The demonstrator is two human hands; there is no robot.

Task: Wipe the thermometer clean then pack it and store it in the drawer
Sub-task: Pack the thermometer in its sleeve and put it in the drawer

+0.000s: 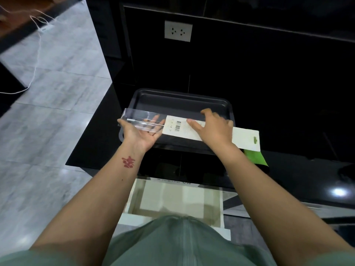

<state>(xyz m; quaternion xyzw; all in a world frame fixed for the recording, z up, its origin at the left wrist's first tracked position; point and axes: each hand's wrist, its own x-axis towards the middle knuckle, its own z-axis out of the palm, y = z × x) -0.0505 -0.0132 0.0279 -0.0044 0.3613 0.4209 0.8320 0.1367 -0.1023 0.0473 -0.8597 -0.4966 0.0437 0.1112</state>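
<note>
A long clear plastic case [138, 113] lies across my left hand [140, 135], which is palm up under it with the thumb against the case's left end. Inside the case shows a thin thermometer [134, 120]. A white backing card [175, 128] with a barcode sticks out of the case's right end. My right hand [216, 127] pinches this card, thumb on top and fingers over its far edge. Both hands are above the near part of a black tray [172, 97]. Below the counter edge, a white drawer [172, 200] stands open.
The tray sits on a glossy black counter [288, 169] backed by a black wall with a white socket [178, 31]. A green cloth [256, 157] lies under the card's right end. On the grey tiled floor at the left runs a white cable [36, 62].
</note>
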